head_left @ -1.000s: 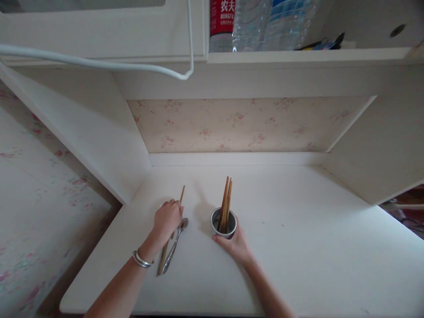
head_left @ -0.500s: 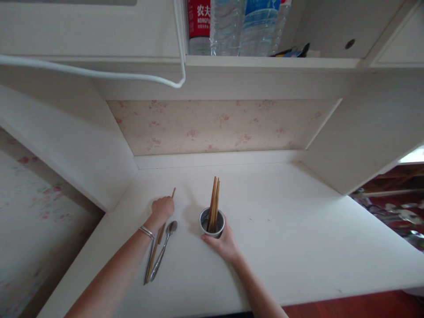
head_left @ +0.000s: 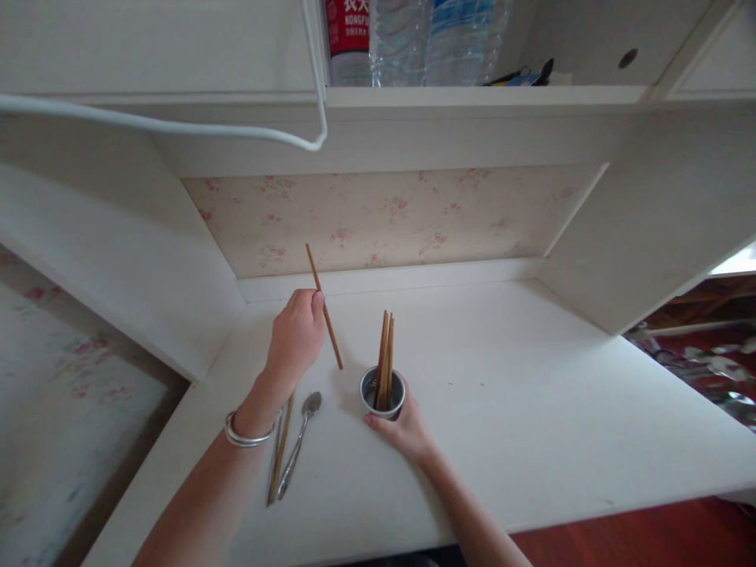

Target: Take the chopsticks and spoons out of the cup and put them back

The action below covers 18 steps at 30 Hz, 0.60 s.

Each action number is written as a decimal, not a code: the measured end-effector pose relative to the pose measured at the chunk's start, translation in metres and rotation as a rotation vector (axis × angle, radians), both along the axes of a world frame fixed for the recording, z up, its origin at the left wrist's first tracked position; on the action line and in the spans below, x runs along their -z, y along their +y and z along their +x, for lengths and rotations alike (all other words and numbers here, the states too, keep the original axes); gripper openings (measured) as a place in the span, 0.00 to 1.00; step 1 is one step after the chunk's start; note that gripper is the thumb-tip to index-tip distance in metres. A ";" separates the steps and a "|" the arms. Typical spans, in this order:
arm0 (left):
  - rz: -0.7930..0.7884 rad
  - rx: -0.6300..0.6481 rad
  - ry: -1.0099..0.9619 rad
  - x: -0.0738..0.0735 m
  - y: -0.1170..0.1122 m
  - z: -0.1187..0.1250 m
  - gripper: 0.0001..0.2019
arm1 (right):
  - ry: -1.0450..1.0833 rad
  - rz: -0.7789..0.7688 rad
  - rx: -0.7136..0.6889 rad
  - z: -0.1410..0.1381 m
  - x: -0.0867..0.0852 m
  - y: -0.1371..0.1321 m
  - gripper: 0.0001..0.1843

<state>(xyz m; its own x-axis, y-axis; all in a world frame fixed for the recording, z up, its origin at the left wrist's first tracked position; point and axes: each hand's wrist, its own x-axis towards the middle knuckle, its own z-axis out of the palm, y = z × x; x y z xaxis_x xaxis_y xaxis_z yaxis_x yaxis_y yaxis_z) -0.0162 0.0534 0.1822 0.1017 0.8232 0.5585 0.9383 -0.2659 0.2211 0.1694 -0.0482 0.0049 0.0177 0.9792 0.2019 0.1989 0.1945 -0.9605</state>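
Observation:
My left hand point(head_left: 296, 335) is raised above the white desk point(head_left: 531, 409) and pinches one wooden chopstick point(head_left: 324, 307), which slants up and to the left. My right hand point(head_left: 403, 431) grips the near side of a small metal cup point(head_left: 383, 392) that stands upright with several chopsticks point(head_left: 386, 358) in it. Below the left wrist, flat on the desk, lie a metal spoon point(head_left: 301, 441) and another chopstick point(head_left: 280, 457) side by side. A silver bracelet point(head_left: 245, 433) circles the left wrist.
The desk sits in a white alcove with floral wallpaper point(head_left: 390, 216) behind and side panels left and right. A shelf above holds water bottles point(head_left: 413, 39). A white cable point(head_left: 177, 126) hangs across the top left. Red floor point(head_left: 650, 535) shows past the desk's front edge.
My left hand has lifted one chopstick off the desk and moved up and toward the cup. The spoon and the other chopstick stay on the desk. The right hand keeps its hold on the cup.

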 end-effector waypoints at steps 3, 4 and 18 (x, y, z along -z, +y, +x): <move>0.025 0.171 -0.111 -0.010 -0.013 0.017 0.16 | 0.015 0.015 -0.005 -0.001 0.002 0.001 0.45; 0.013 0.219 -0.121 -0.008 -0.017 0.023 0.15 | 0.022 0.020 -0.001 -0.001 0.003 0.001 0.45; -0.191 0.373 0.062 0.075 -0.043 0.054 0.13 | 0.005 0.045 0.027 -0.004 0.004 0.000 0.44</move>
